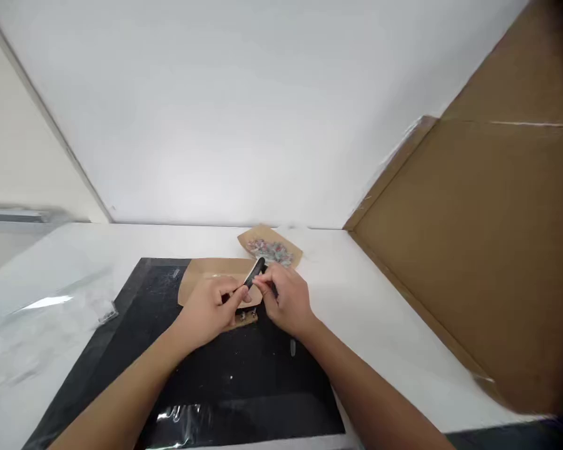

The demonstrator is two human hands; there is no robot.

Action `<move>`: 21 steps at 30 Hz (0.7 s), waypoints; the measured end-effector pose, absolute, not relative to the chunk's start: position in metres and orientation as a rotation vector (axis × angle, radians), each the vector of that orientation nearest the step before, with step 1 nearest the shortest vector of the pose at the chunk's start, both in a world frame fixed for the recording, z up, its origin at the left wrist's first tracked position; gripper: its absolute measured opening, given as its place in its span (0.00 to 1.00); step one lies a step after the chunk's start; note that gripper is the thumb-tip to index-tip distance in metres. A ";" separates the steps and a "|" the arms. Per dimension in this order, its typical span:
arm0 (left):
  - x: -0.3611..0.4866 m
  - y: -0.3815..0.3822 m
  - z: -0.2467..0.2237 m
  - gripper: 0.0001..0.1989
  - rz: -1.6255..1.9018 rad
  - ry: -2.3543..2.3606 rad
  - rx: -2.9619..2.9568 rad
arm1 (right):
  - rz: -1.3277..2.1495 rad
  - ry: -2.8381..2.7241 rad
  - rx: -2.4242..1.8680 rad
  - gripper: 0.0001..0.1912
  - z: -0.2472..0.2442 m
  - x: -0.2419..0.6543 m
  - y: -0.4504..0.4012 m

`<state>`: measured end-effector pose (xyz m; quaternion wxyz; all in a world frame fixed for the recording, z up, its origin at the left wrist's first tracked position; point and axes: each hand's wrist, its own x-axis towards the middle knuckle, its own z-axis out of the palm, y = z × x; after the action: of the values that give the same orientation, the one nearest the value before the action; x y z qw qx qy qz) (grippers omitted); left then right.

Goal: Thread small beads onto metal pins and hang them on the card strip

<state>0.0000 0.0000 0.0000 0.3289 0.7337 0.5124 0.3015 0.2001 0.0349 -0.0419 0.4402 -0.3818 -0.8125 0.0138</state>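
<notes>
My left hand is closed round the lower end of a slim, rounded black piece with a pale edge, tilted up to the right. The fingertips of my right hand are pinched together against the side of that piece; anything small between them is too tiny to make out. Under the hands lies a tan paper tray. Just below my left hand, a small brown strip with little metallic bits rests on the black mat.
Behind the hands sits another tan paper tray holding many small coloured pieces. Clear plastic bags lie at the left on the white table. A large cardboard panel stands at the right, and a white wall rises behind.
</notes>
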 end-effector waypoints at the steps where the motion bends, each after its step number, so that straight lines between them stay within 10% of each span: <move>1: 0.000 0.000 -0.001 0.19 0.793 1.335 1.921 | 0.033 -1.981 -0.972 0.11 -0.042 0.200 0.035; 21: -0.002 -0.002 0.000 0.21 0.783 1.304 1.832 | -0.086 -2.004 -0.960 0.11 -0.041 0.199 0.035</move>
<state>-0.0016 -0.0021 0.0002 0.3713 0.7145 0.5084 0.3053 0.1989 0.0350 -0.0408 0.4431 -0.3869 -0.8080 -0.0346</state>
